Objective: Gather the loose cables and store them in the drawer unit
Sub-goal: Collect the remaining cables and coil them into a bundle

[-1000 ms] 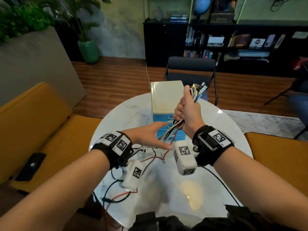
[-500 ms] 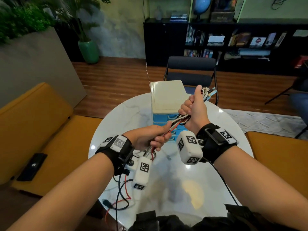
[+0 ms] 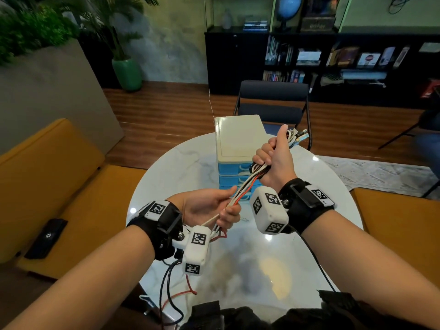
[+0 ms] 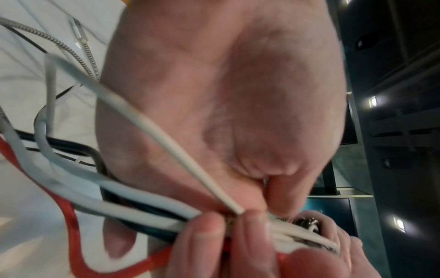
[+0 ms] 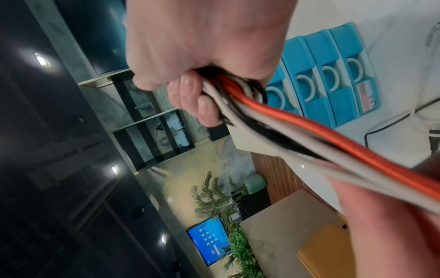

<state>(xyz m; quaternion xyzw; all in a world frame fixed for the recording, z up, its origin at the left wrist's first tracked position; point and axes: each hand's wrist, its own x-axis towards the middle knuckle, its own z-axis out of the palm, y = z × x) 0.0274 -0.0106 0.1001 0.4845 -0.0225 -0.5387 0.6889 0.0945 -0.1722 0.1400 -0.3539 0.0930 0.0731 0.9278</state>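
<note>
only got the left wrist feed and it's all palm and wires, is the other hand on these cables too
observer: Yes. The right hand grips the cable bundle near its plug ends, raised in front of the drawer unit.
operator: drawers open yet
observer: No. The right wrist view shows four blue drawers, all shut.
operator: any cable hanging free
observer: Yes. The black and red tails hang below the left hand, over the near edge of the table.

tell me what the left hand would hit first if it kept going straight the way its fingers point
Probably the drawer unit: the left hand, gripping the cable bundle, points along the bundle toward its blue drawer fronts. The right hand sits close beside that line; depth is unclear.
</note>
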